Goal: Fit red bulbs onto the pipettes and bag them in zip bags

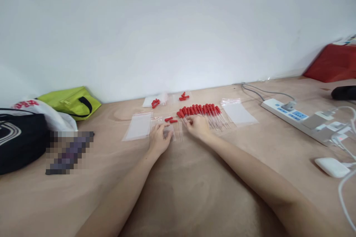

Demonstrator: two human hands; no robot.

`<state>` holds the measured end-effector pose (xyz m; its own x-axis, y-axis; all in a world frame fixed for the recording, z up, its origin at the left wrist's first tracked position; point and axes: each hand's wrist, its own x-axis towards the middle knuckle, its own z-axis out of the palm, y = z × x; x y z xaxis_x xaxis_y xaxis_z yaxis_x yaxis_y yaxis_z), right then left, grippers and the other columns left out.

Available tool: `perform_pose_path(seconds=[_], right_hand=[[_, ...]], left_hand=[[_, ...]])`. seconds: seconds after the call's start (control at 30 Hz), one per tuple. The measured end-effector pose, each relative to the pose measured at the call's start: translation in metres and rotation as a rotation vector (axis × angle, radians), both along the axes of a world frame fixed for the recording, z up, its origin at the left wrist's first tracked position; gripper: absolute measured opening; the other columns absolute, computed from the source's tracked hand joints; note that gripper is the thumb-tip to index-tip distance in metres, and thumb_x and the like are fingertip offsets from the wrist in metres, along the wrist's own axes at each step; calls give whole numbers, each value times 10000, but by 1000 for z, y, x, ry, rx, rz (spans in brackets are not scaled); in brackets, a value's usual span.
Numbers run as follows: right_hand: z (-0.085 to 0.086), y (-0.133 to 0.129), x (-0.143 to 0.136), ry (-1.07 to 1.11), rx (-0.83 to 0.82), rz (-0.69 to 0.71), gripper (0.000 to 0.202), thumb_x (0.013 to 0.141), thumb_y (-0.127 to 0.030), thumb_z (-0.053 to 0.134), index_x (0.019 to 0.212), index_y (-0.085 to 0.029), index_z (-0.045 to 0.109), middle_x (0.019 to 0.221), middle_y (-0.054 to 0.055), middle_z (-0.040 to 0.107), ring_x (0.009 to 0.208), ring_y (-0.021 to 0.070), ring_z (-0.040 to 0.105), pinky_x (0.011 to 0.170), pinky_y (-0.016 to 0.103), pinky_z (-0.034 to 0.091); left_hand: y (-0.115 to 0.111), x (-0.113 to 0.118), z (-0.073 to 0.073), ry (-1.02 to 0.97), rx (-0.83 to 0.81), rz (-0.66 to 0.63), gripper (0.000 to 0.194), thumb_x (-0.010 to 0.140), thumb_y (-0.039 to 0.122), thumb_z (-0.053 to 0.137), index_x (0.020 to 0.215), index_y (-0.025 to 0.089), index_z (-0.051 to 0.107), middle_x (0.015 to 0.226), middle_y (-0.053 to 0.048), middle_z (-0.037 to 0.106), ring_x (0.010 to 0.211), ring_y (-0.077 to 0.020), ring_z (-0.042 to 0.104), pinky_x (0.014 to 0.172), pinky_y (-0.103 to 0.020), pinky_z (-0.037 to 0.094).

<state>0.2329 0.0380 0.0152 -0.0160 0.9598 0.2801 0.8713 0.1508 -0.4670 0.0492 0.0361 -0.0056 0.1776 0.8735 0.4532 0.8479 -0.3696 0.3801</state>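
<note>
From the head view: slick red bulbs cap slender clear droppers (205,110), ranked side by side; the right hand (198,126) curls at their left end, its grip impossible to tell; the left hand (159,139), loosely spread, lies just below two tapered loose bulbs (168,119); smooth brownish tabletop (178,192), plain pale wall (178,26).

You have soft, fairly even light with its source out of view; the wall (178,37) is palest low in the middle and dulls toward the upper corners. Your right forearm (244,159) throws a soft shadow on the table (194,196). The wide lens bends the table's back edge and stretches things at both sides. Your clear bags (240,113) look washed out, fine detail around your left hand (160,139) is soft, and coarse pixel blocks mask a patch at left.
</note>
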Motion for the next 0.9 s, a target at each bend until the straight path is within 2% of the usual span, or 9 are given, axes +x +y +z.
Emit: perform_pose_path(seconds=[0.13, 0.27, 0.37, 0.5, 0.7, 0.8, 0.9], right_hand=[[0, 14, -24, -25, 16, -62, 222, 789, -289, 442, 892, -215, 625, 826, 41, 674, 859, 199, 566, 746, 322, 245], [0, 17, -37, -112, -38, -113, 223, 778, -266, 442, 904, -172, 601, 827, 87, 668, 823, 200, 584, 757, 337, 226], [1, 17, -39, -167, -79, -112, 222, 764, -249, 449, 912, -147, 578, 825, 109, 665, 794, 200, 597, 758, 337, 218], [3, 15, -38, -201, -90, -99, 226, 780, -265, 426, 906, -130, 557, 798, 121, 667, 738, 199, 608, 767, 343, 214], [9, 0, -33, -244, -109, -45, 262, 794, -310, 405, 894, -141, 579, 807, 122, 665, 763, 209, 608, 777, 361, 230], [11, -8, -32, -264, -167, 10, 277, 788, -329, 412, 834, -151, 619, 800, 114, 663, 771, 210, 603, 799, 374, 243], [13, -11, -35, -255, -208, 18, 281, 779, -314, 423, 856, -141, 631, 814, 120, 662, 775, 212, 604, 808, 383, 262]], left_hand=[[-4, 0, -1, 25, -32, -6, 228, 721, 244, 596, 940, 181, 596, 910, -62, 574, 881, -228, 537, 807, -363, 426], [-4, 1, -1, 48, -72, 11, 239, 729, 247, 589, 958, 180, 592, 906, -62, 566, 888, -227, 537, 797, -355, 432], [0, 2, -1, 91, -95, 31, 297, 730, 243, 588, 1019, 177, 571, 951, -69, 554, 918, -232, 529, 817, -362, 428], [14, 3, 2, 139, -24, 14, 331, 738, 225, 573, 1067, 196, 556, 984, -77, 520, 948, -237, 513, 831, -369, 425], [36, 6, 5, 131, -2, -10, 245, 745, 197, 559, 985, 201, 609, 928, -66, 522, 891, -213, 537, 761, -322, 449], [39, 10, 5, 153, -16, 3, 196, 754, 202, 553, 936, 200, 625, 910, -63, 523, 833, -205, 551, 691, -301, 455], [39, 14, 4, 174, -6, 28, 151, 768, 196, 531, 884, 180, 627, 899, -75, 529, 808, -211, 552, 671, -304, 449]])
